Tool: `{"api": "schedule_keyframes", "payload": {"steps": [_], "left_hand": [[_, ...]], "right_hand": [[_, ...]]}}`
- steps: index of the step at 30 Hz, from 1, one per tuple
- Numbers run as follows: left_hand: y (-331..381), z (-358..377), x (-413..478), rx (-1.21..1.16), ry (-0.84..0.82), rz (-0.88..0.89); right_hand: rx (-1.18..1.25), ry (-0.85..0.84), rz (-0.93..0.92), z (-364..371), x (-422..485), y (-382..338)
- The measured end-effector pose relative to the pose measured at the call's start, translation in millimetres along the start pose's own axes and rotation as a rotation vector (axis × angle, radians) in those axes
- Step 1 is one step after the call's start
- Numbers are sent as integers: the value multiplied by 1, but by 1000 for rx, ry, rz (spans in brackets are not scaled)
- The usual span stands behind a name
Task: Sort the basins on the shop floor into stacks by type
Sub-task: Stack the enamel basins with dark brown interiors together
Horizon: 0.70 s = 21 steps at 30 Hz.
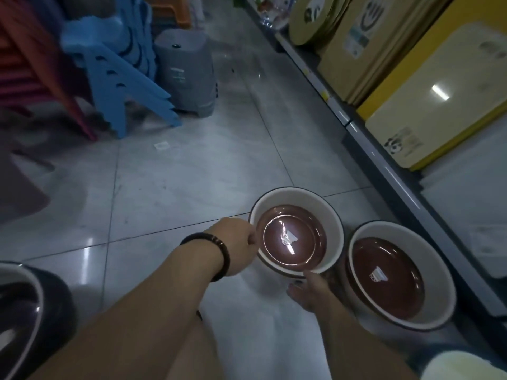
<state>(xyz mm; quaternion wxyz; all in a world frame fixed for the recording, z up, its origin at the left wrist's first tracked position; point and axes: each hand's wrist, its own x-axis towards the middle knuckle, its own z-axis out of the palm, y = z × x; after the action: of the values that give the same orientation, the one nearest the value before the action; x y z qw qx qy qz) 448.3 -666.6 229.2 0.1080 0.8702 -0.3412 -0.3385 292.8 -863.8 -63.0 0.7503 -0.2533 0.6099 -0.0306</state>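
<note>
A cream basin (327,215) with a dark rim and a brown bottom is held just above the tiled floor at centre. My left hand (238,246) grips its left rim, fingers curled over the edge. My right hand (311,293) holds its near rim from below. A second, matching cream and brown basin (436,272) stands on the floor just to the right, close to the shelf base. A dark basin (57,303) shows at the lower left edge.
Stacked blue plastic stools (118,75) and a grey stool (186,75) stand at the back left. A shelf (384,160) with cutting boards and trays runs along the right. A pale object (463,366) sits at the bottom right corner.
</note>
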Motion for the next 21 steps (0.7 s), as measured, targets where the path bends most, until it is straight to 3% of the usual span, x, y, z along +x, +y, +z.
{"api": "schedule_keyframes", "payload": {"steps": [6,11,16,19,21], "left_hand": [[-11,-5,7,-53,-4,-94],[-19,-8,10,-183,137,-167],[-45,-21,-5,-674,434,-392],[-76,-47,-42,-1138,669,-552],[-108,-64,-79,-1449,698,-540]], "right_hand": [[199,92,-87,45,-20,-27],[67,20,-199,60,-64,-53],[-56,-159,-374,110,-141,-79],[-226,-273,-481,156,-205,-96],[-330,-349,-550,187,-247,-102]]}}
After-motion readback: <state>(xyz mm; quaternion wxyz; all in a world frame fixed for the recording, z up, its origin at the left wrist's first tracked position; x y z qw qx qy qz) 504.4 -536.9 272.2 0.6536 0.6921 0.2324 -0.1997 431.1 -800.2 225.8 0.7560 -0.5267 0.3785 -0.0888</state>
